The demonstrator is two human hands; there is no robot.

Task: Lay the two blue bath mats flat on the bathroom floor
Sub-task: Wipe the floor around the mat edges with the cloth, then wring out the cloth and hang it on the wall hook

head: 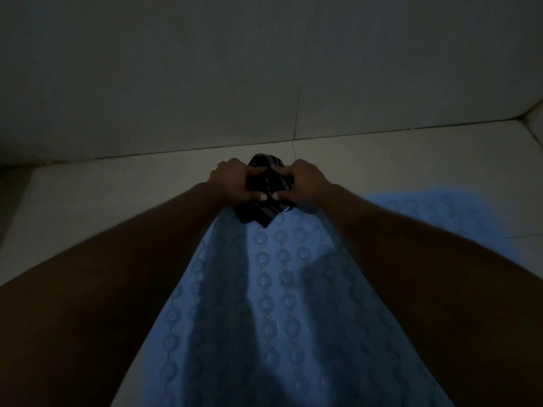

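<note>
A blue bath mat (273,304) with rows of round suction cups stretches from the bottom of the head view up to my hands. A second patch of blue mat (435,212) lies on the floor at the right, partly hidden by my right forearm. My left hand (235,180) and my right hand (305,183) are close together above the near mat's far end. Both grip a dark striped cloth (264,195) bunched between them. Whether the cloth touches the mat is hard to tell in the dim light.
The room is dark. Pale floor tiles (102,215) lie to the left of the mat. A tiled wall (205,77) rises just beyond my hands, and a wall corner (526,118) is at the far right.
</note>
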